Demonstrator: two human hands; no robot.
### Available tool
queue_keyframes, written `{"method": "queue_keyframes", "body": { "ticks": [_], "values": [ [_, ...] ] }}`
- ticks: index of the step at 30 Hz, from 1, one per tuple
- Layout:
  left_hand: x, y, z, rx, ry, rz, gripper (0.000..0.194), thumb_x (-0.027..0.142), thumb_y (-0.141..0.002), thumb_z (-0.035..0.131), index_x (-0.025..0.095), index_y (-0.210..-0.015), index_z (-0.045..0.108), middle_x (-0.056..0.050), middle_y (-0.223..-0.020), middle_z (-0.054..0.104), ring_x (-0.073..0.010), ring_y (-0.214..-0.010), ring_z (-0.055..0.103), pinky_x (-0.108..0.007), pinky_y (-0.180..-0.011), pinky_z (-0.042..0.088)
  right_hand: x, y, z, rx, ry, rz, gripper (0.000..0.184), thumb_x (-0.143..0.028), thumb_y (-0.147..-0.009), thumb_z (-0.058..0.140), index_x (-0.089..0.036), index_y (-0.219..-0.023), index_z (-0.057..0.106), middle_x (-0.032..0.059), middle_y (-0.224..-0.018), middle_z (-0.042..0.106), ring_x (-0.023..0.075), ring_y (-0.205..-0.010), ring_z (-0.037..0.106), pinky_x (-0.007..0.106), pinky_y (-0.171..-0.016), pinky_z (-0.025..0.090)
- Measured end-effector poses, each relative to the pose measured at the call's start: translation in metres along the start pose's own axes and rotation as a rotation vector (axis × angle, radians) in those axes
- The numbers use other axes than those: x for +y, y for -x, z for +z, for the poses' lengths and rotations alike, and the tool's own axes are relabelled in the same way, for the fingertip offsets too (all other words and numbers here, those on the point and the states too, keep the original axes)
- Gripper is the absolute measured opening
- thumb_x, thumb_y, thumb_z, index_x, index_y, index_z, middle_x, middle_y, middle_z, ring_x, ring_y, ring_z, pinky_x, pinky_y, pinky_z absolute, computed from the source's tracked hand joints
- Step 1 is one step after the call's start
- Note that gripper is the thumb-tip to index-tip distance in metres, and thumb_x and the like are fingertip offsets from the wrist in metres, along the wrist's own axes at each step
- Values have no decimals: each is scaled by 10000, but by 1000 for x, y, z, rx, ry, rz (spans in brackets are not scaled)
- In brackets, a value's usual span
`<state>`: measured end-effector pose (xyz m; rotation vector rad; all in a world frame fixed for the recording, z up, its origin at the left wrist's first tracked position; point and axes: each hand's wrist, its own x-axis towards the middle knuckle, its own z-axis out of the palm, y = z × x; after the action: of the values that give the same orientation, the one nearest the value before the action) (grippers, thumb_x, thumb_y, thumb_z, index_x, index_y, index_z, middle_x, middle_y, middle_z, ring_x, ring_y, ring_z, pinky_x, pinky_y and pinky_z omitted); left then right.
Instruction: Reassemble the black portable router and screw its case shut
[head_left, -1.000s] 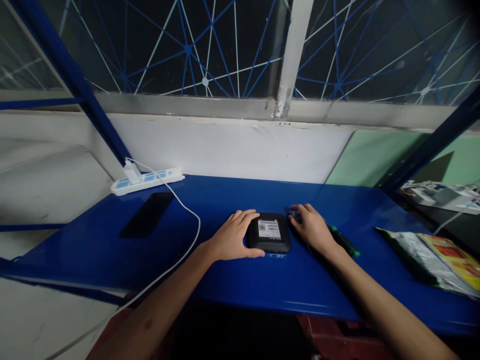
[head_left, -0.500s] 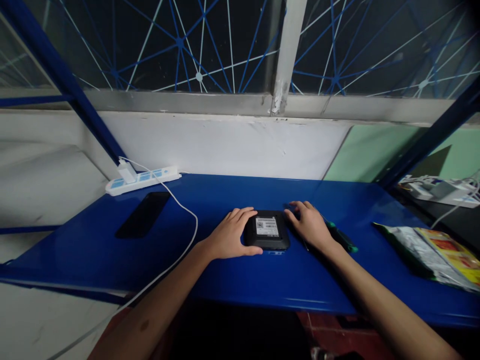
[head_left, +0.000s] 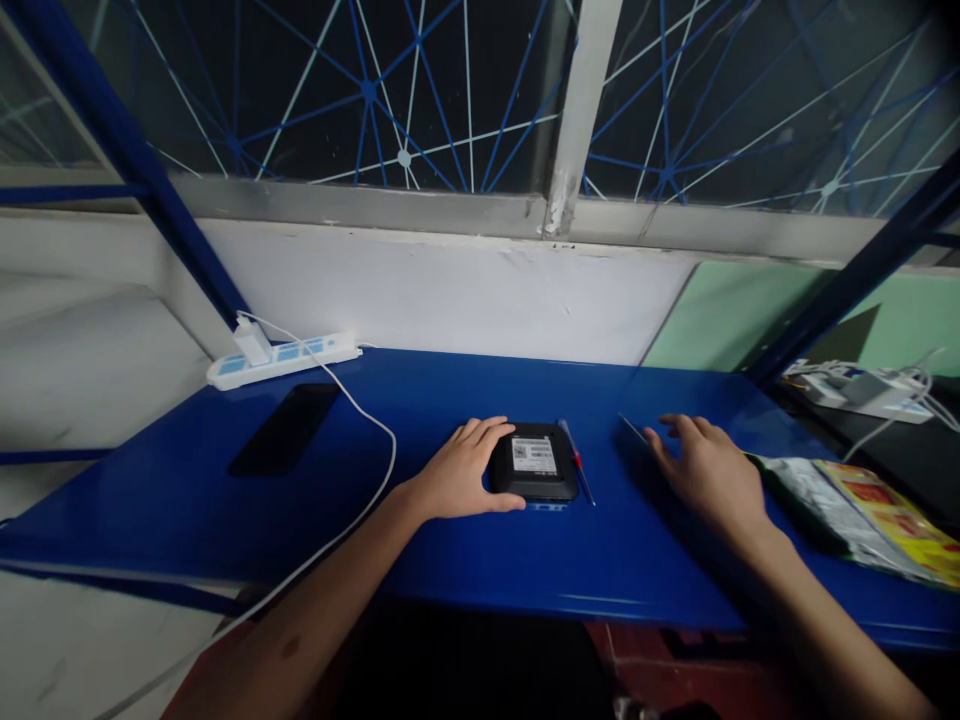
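Observation:
A small flat black electronic device (head_left: 553, 487) with a white barcode label (head_left: 534, 454) lies label-up on the blue table. My left hand (head_left: 469, 470) holds it at its left side, fingers on the back corner and thumb along the front edge. Close beside its right edge lies a slim clear tool with a red band (head_left: 576, 460). My right hand (head_left: 709, 470) is farther right, thumb and fingers apart, over a screwdriver; only the thin shaft (head_left: 632, 429) shows, and its handle is hidden under the hand.
A black phone (head_left: 285, 430) and a white power strip (head_left: 285, 362) with a plugged-in charger are at the left. The white charging cable (head_left: 391, 450) curves across the table toward me. A silver and yellow packet (head_left: 862, 520) lies at the right.
My right hand has moved right from beside the device to the screwdriver, uncovering the red-banded tool and covering the green handle. My left hand stays on the device.

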<state>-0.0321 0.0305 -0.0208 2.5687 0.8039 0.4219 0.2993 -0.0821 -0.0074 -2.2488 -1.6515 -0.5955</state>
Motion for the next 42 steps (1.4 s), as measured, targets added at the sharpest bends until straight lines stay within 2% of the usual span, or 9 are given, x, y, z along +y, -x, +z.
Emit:
{"method": "queue_keyframes", "body": {
  "ticks": [3,9,15,22,25,28,33,37,42],
  "values": [
    [1,0,0,-2,3,-3,1004,773,-736,703,255,-1523,355,-149,-1604,374,-431,-1442,373,-641,-1155,359,19,23,-3,-81,79,39,474,-536,-991,458,-144,-1157,668,154,-1028,742,337,-947,728,410,-750,542],
    [0,0,1,-2,0,0,1009,780,-736,689,241,-1522,358,-154,-1606,366,-433,-1443,365,-645,-1164,335,29,50,-9,-262,-69,176,550,-674,-935,450,-215,-1178,631,123,-1087,750,333,-951,751,406,-709,559],
    [1,0,0,13,11,3,998,768,-735,701,239,-1514,372,-159,-1587,396,-425,-1419,395,-640,-1142,366,28,54,-2,-235,-209,189,439,-611,-896,514,-230,-1054,666,111,-1039,770,336,-886,755,416,-688,556],
    [1,0,0,24,23,0,1018,782,-720,703,240,-1520,382,-162,-1582,406,-439,-1421,393,-670,-1137,358,27,35,-10,-28,-520,310,503,-639,-832,588,-201,-1033,732,130,-980,781,331,-835,734,440,-735,558],
    [0,0,1,22,23,-2,1025,781,-717,705,239,-1523,377,-154,-1589,399,-437,-1434,381,-660,-1146,353,26,16,-14,-61,-747,404,479,-640,-806,643,-244,-1059,736,78,-916,780,284,-768,731,403,-715,560],
    [0,0,1,12,19,-5,1023,773,-716,717,238,-1519,377,-153,-1596,392,-434,-1444,369,-647,-1155,348,20,-6,-9,-66,-1098,470,467,-626,-780,718,-254,-1061,736,29,-895,767,210,-765,719,362,-797,577],
    [0,0,1,-2,4,-14,1006,743,-733,729,227,-1516,365,-155,-1608,375,-410,-1453,366,-630,-1186,319,-8,-37,6,-182,-1624,483,473,-509,-683,871,-213,-1022,729,-12,-758,735,154,-731,721,295,-789,607],
    [1,0,0,-5,9,-10,1009,747,-725,733,247,-1517,358,-149,-1610,372,-413,-1456,363,-634,-1185,317,-26,-41,10,-225,-1751,532,572,-463,-610,930,-219,-1063,682,-12,-757,751,157,-655,727,317,-723,637],
    [1,-1,0,-14,-3,-13,1000,722,-731,744,234,-1513,356,-161,-1609,369,-419,-1452,366,-642,-1191,305,-25,-35,15,-273,-1704,545,606,-473,-636,913,-228,-1122,646,-26,-671,725,173,-629,732,321,-661,645]
  ]
}}
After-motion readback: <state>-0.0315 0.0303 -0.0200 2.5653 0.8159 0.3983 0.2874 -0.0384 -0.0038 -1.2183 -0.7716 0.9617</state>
